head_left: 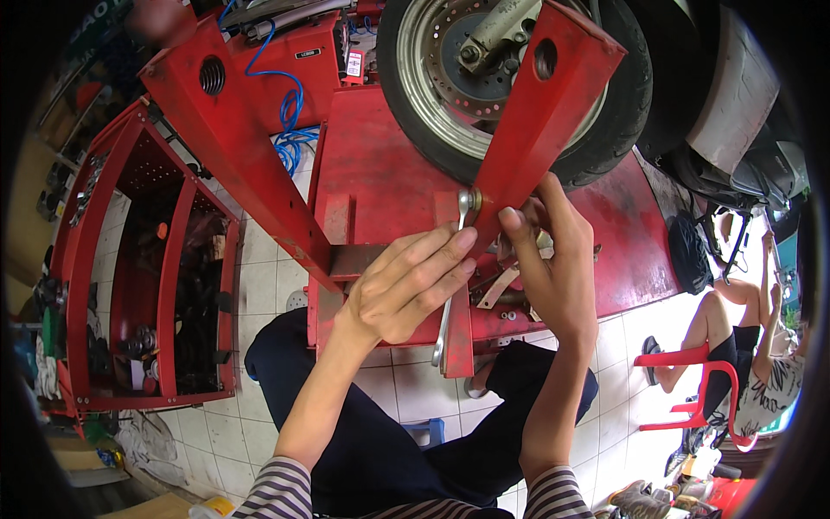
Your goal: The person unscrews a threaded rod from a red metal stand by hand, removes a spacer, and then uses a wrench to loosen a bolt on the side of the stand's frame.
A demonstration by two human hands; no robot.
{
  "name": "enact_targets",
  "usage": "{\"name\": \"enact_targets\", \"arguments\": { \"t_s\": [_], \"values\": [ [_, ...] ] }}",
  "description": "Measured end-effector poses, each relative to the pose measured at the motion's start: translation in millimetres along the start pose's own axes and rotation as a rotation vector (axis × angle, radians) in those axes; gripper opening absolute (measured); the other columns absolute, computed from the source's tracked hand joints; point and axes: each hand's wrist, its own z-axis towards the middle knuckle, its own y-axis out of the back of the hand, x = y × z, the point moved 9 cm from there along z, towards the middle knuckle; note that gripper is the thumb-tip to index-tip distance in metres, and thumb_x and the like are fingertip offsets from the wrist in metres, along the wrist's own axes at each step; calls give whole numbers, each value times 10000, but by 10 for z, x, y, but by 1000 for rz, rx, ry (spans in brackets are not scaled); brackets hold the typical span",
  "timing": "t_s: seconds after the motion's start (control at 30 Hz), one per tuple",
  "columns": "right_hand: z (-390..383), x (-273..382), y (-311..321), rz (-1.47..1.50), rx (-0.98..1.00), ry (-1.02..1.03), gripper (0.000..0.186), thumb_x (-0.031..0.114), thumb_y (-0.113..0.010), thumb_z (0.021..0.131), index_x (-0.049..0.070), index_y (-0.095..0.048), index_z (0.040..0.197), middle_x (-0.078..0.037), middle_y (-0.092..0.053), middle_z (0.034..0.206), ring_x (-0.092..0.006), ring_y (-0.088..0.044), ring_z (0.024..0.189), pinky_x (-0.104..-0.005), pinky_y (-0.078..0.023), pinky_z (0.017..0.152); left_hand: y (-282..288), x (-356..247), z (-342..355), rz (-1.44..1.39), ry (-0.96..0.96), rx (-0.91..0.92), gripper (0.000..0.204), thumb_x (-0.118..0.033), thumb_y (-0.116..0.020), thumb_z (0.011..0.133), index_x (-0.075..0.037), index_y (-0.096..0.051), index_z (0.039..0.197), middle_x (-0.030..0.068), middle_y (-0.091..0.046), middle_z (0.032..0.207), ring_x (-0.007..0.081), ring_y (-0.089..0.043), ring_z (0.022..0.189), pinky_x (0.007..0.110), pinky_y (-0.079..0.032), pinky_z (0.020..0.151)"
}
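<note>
My left hand (413, 290) is closed over a silver wrench (443, 333), its fingertips pressing the shaft. The wrench stands nearly upright, with its upper end at a round metal fastener (476, 202) on the side of a red steel post (529, 130). On the post's other side, my right hand (560, 259) has its thumb near the red metal and its fingers curled. Whatever its fingertips pinch is hidden. Just beside that hand, a flat metal strip (499, 287) and small loose hardware lie on the red platform (389, 138).
A second red post (242, 164) leans up at left. Behind stands a motorcycle wheel (432, 147) with a brake disc. A red shelf cart (169, 285) holds parts at left. Blue hose (296, 108) coils near the platform. At right, a person sits on a red plastic chair (692, 356).
</note>
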Motion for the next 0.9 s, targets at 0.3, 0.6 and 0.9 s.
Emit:
{"name": "enact_targets", "arguments": {
  "t_s": [0.3,0.6,0.9],
  "values": [
    [-4,16,3,-3,-1,0,422,107,-678,915,-38,-554,1292,-147,-697,1038,-180,-560,658,-318,-485,691,64,-48,113,18,67,17,339,-18,-705,731,8,-696,1069,147,-691,1196,300,-664,1090,404,-589,860],
    [-5,37,10,-26,-4,19,415,119,-677,922,-32,-555,1288,-147,-695,1035,-183,-564,654,-318,-481,678,132,-7,230,92,80,-13,331,-87,-683,765,-32,-728,1088,75,-734,1135,191,-652,993,354,-485,894],
    [-4,-13,-14,14,13,-16,361,109,-652,939,-22,-555,1261,-109,-671,932,-146,-558,631,-293,-469,638,164,586,397,-494,670,-265,212,37,-750,784,70,-716,991,73,-752,869,117,-657,745,246,-505,707]
  ]
}}
